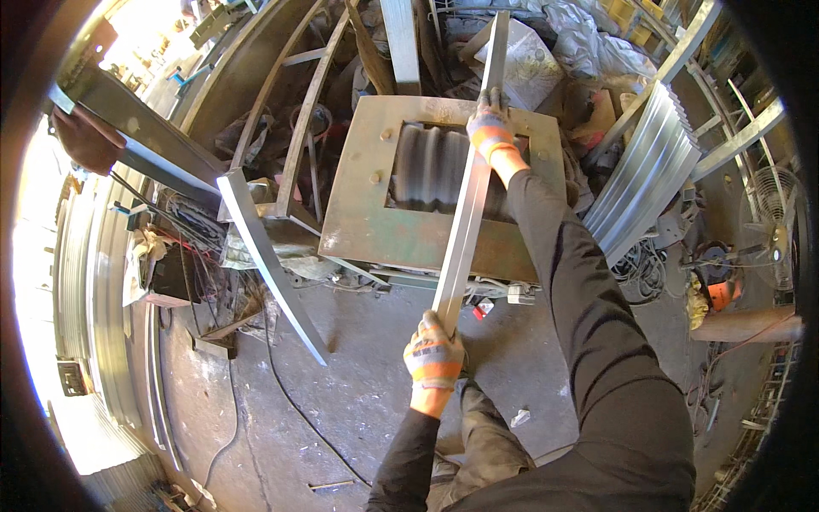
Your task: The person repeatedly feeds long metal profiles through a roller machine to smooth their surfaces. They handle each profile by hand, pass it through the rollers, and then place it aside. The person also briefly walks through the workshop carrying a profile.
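Observation:
A long straight square metal bar (456, 247) slants across a greenish metal machine top (375, 218). My left hand (433, 358), in a grey and orange glove, is closed around the bar's near end, in front of the machine. Farther up, my right hand (493, 128), gloved alike, is closed over the bar above the machine; the undersides of its fingers are hidden. Below the bar, the top's rectangular opening shows a dark ridged roller (426, 166), blurred along its surface. My right arm reaches over the machine's right edge.
Another pale metal bar (273, 264) juts out left of the machine. Corrugated metal sheets (644, 175) lean at the right, near a fan (775, 226) and an orange tool (723, 294). A black cable (294, 405) crosses the floor. Scrap and bags lie behind the machine.

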The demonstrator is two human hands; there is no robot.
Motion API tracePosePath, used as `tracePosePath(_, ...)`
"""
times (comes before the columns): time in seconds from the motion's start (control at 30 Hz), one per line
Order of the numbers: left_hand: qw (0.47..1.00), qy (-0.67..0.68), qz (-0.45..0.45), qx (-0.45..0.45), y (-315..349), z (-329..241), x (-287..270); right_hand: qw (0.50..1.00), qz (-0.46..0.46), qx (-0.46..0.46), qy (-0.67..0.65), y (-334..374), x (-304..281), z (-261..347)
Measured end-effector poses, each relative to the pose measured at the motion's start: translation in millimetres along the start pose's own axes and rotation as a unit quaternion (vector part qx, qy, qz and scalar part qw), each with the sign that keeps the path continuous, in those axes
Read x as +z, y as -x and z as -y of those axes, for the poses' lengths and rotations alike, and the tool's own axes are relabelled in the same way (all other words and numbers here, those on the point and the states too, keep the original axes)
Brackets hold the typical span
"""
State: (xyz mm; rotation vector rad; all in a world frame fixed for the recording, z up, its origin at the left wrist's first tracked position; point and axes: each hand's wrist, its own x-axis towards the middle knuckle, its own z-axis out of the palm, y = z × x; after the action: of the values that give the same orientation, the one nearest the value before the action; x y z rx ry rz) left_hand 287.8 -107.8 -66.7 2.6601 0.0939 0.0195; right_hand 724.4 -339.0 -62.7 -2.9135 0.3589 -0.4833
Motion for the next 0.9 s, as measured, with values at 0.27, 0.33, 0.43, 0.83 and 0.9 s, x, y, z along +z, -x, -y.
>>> tracePosePath(0.27,1.0,0.0,0.015,-0.007,161,48,-46,0.992,0.022,-0.108,0.059,168,-61,29)
tracePosePath(0.33,0.999,0.003,0.04,-0.023,221,66,-61,0.996,-0.005,-0.092,-0.02,225,-78,42)
tracePosePath(0.43,0.998,0.015,0.054,-0.043,313,104,-80,0.979,0.071,-0.15,0.119,322,-100,52)
tracePosePath(0.83,0.978,-0.021,0.131,-0.162,641,262,-179,0.98,0.11,-0.059,-0.153,688,-185,158)
tracePosePath(0.9,0.98,0.008,0.06,-0.19,659,273,-193,0.984,0.081,-0.073,-0.141,707,-193,173)
